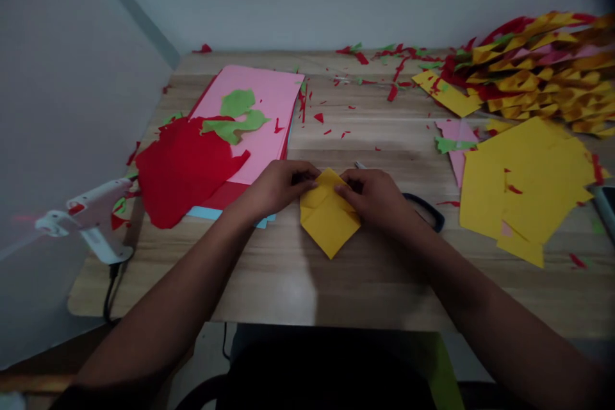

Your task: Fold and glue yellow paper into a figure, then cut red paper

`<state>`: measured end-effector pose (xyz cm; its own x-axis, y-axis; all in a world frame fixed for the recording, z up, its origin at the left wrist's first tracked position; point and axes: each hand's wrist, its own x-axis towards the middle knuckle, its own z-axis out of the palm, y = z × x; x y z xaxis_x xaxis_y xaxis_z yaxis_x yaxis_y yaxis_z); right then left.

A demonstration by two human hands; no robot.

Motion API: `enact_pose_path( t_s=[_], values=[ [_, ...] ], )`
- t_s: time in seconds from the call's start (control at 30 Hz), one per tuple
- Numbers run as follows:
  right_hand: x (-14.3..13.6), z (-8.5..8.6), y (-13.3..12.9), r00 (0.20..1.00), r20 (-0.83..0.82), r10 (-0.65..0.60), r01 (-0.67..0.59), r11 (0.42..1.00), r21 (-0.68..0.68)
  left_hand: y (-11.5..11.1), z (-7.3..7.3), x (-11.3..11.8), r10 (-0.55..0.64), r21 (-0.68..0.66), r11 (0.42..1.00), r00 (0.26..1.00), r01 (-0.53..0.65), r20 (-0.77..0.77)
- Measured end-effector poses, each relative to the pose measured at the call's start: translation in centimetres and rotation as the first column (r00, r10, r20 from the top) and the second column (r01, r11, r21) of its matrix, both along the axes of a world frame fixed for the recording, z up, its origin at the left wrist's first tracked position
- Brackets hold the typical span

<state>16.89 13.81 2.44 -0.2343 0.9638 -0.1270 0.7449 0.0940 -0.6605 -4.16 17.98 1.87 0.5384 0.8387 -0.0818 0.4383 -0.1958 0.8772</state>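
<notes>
A small folded piece of yellow paper [330, 221] is held between my two hands above the middle of the table, one corner pointing toward me. My left hand [284, 184] pinches its upper left edge with thumb and fingers. On the opposite edge, my right hand [369, 191] grips the paper the same way. Crease lines cross its upper part. Partly under my right hand and forearm lie scissors [427, 210], a dark handle loop and a bit of metal tip showing; the rest is hidden.
Left of my hands, red paper [185, 170] and green scraps [237, 102] lie on pink sheets [269, 86]. A white glue gun [98, 211] with a cord stands at the left edge. Yellow sheets [523, 186] and a folded-paper pile [552, 70] occupy the right. Scraps litter the table [269, 288].
</notes>
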Motion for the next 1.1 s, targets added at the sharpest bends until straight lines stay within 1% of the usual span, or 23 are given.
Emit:
enact_pose_path(
  t_s=[0.07, 0.13, 0.23, 0.3, 0.37, 0.43, 0.53, 0.6, 0.77, 0.93, 1.03, 1.1],
  values=[
    [0.1, -0.1, -0.5, 0.997, 0.065, -0.045, 0.043, 0.998, 0.034, -0.2, -0.7, -0.1, 0.013, 0.112, 0.994, 1.0, -0.011, -0.017],
    [0.1, -0.3, -0.7, 0.994, 0.1, -0.049, 0.036, 0.991, 0.131, -0.3, -1.0, 0.0, -0.014, 0.215, 0.976, 0.998, 0.028, -0.063],
    [0.2, -0.7, -0.7, 0.998, 0.053, -0.019, 0.004, 0.965, 0.262, -0.3, -1.1, 0.5, -0.039, 0.333, 0.939, 0.987, 0.091, -0.158],
    [0.3, -1.0, -0.6, 1.0, 0.005, -0.005, 0.003, 0.959, 0.282, -0.3, -1.0, 0.7, -0.019, 0.369, 0.926, 0.984, 0.084, -0.176],
    [0.7, -1.1, -0.5, 1.0, -0.011, 0.028, -0.023, 0.959, 0.283, -0.4, -0.9, 0.8, -0.002, 0.381, 0.922, 0.985, 0.068, -0.171],
    [1.1, -1.1, -0.5, 0.994, 0.011, 0.109, -0.107, 0.945, 0.308, -0.4, -0.9, 0.9, 0.008, 0.383, 0.922, 0.985, 0.061, -0.175],
    [1.6, -1.0, -0.7, 0.965, 0.09, 0.245, -0.261, 0.905, 0.336, -0.4, -0.9, 0.9, 0.032, 0.4, 0.915, 0.975, 0.061, -0.221],
    [1.8, -0.9, -0.8, 0.952, 0.134, 0.276, -0.305, 0.899, 0.313, -0.5, -1.0, 0.9, 0.042, 0.418, 0.906, 0.967, 0.069, -0.251],
    [1.6, -0.6, -1.0, 0.951, 0.172, 0.257, -0.293, 0.927, 0.236, -0.7, -1.1, 0.8, 0.028, 0.426, 0.901, 0.969, 0.082, -0.247],
    [1.1, -0.2, -1.0, 0.957, 0.156, 0.243, -0.27, 0.945, 0.183, -0.7, -0.9, 0.8, 0.03, 0.364, 0.927, 0.954, 0.085, -0.298],
    [0.9, -0.1, -0.9, 0.978, 0.099, 0.184, -0.199, 0.965, 0.173, -0.7, -0.7, 0.8, 0.022, 0.327, 0.942, 0.958, 0.076, -0.287],
    [0.7, -0.2, -0.9, 0.994, 0.047, 0.103, -0.11, 0.975, 0.193, -0.9, -0.6, 1.0, 0.015, 0.285, 0.958, 0.982, 0.04, -0.186]
  ],
)
